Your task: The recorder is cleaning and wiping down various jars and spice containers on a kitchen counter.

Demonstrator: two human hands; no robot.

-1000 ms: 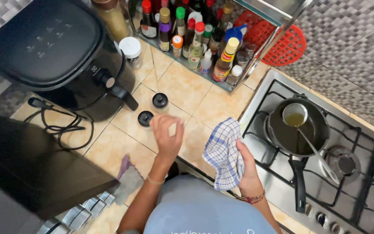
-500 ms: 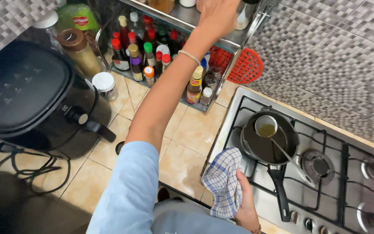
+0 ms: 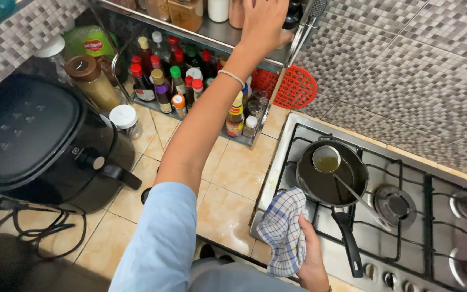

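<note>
My left hand [image 3: 263, 22] is stretched up to the top shelf [image 3: 217, 33] of a metal rack, resting among jars [image 3: 186, 11] at the frame's upper edge. Its fingertips are cut off, so what it touches is hidden. My right hand [image 3: 312, 254] is low by the front left corner of the gas stove [image 3: 433, 178], shut on a blue-and-white checked cloth [image 3: 281, 232]. Just right of the cloth a dark frying pan [image 3: 347, 181] sits on a burner, holding oil and a metal ladle [image 3: 326, 159].
The rack's lower tier holds several sauce bottles [image 3: 177, 81] with coloured caps. A red round mesh mat [image 3: 294, 86] leans behind the rack. A black air fryer [image 3: 39, 140] stands at left with its cable [image 3: 39, 230] coiled on the tiled counter. A white-lidded jar [image 3: 125, 119] stands beside it.
My left hand rose from the counter up to the rack's top shelf and now rests there. The view tilted upward. My right hand kept the cloth near the stove.
</note>
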